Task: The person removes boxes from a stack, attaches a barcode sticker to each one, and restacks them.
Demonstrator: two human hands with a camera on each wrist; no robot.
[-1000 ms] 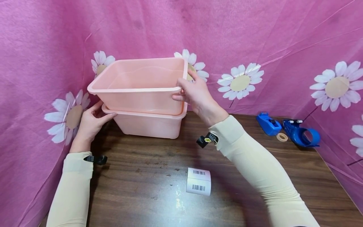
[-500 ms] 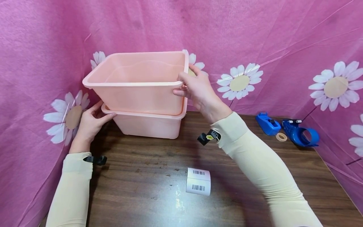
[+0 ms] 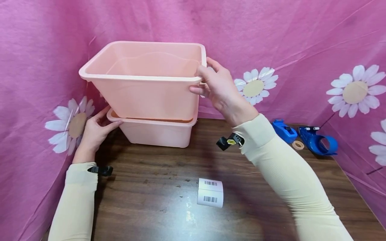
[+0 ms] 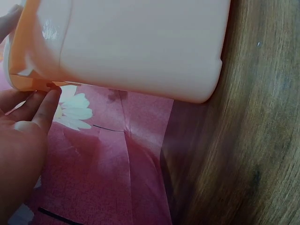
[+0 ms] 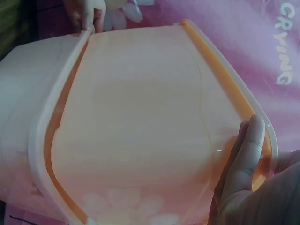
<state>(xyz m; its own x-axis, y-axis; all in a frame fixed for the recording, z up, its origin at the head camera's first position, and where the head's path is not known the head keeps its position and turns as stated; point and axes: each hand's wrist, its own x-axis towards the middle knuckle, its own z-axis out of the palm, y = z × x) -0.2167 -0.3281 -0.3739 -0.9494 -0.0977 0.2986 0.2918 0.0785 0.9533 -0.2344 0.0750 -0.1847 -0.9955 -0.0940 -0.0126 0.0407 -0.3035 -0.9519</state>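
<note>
Two pale pink plastic bins stand nested at the back left in the head view. The upper bin (image 3: pixel 144 97) is raised well out of the lower bin (image 3: pixel 156 134), its bottom still inside the lower rim. My right hand (image 3: pixel 221 87) grips the upper bin's right front corner, thumb over the rim and fingers beneath it. With its thumb on top, my left hand (image 3: pixel 94 130) holds the left end of the lower bin's rim. In the left wrist view the left fingers (image 4: pixel 44 108) curl under that rim. The lower bin sits on the wooden table.
A strip of white barcode labels (image 3: pixel 210 193) lies curled at the table's middle front. Two blue tape dispensers (image 3: pixel 284 131) (image 3: pixel 318 140) and a small tan tape ring (image 3: pixel 298 145) stand at the right. Pink flowered cloth (image 3: pixel 286 40) hangs behind and at both sides.
My right hand has lifted the upper bin higher out of the lower one, moving up and slightly right. The left hand and lower bin have stayed in place.
</note>
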